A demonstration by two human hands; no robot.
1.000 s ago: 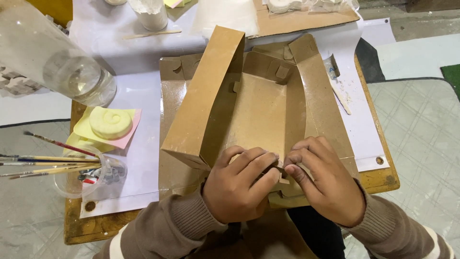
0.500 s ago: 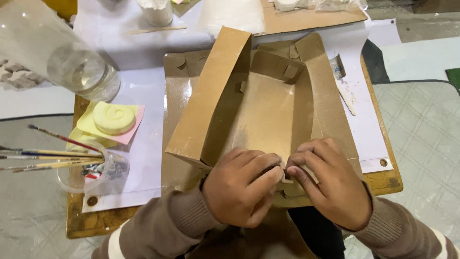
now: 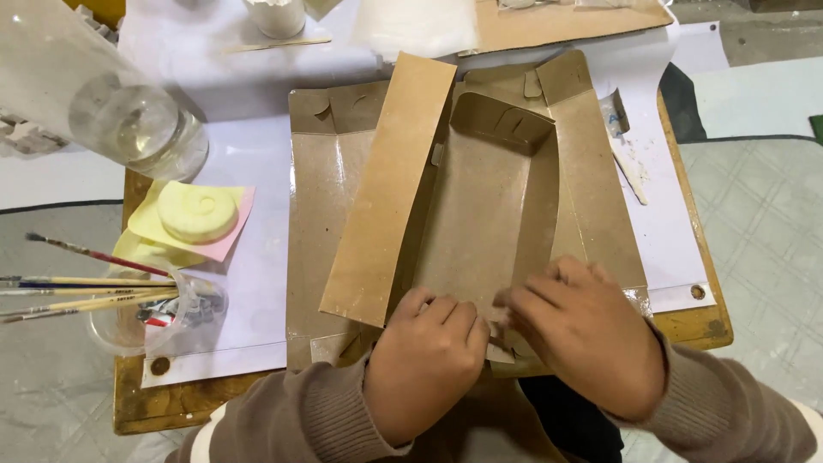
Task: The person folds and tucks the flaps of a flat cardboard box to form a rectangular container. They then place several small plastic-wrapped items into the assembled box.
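The brown cardboard box [image 3: 480, 214] lies open on the wooden board [image 3: 686, 326]. Left hand [image 3: 424, 364] and right hand [image 3: 583, 339] curl closed, pinching its near end flap at the fingertips. Light, creasable card: grip at folds.

Small wooden board [image 3: 699, 321] w/ white paper sheet [image 3: 249, 283] over it. Brown cardboard box [image 3: 480, 214] at centre, clear cup of brushes [image 3: 146, 313] at near-left corner, glass jar [image 3: 141, 129] at far-left.
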